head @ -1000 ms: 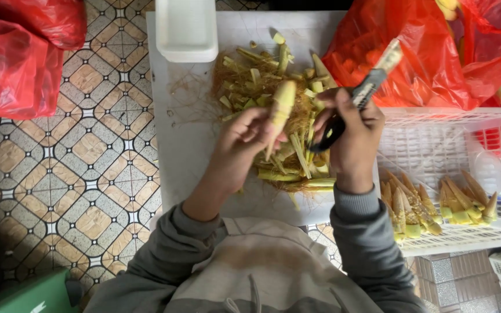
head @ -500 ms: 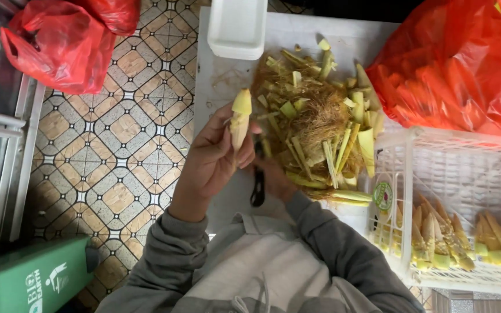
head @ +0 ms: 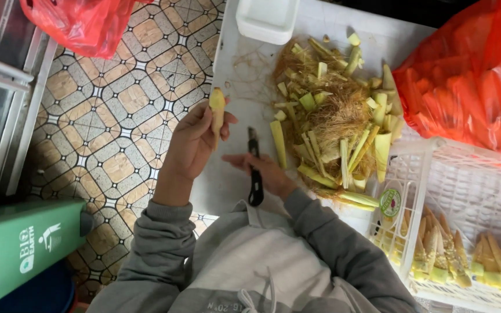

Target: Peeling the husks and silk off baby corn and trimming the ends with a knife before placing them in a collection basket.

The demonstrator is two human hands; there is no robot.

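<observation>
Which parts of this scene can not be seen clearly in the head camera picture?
- Contents of the red plastic bag: only blurred orange shapes show through the film.
- Short knife with black handle in the right hand: blade edge too thin to judge.
- White plastic basket: cut by the right edge.
- Pale yellow baby corn: lower part hidden by the left hand.

Glossy red plastic bags point(head: 465, 87); white plastic lattice basket point(head: 471, 191); smooth white plastic tub point(head: 267, 18); matt grey cloth sleeves point(head: 158, 243); fibrous husks point(head: 337, 116); black-handled, metal-bladed knife point(head: 254, 171); patterned floor tiles point(head: 117, 116).
</observation>
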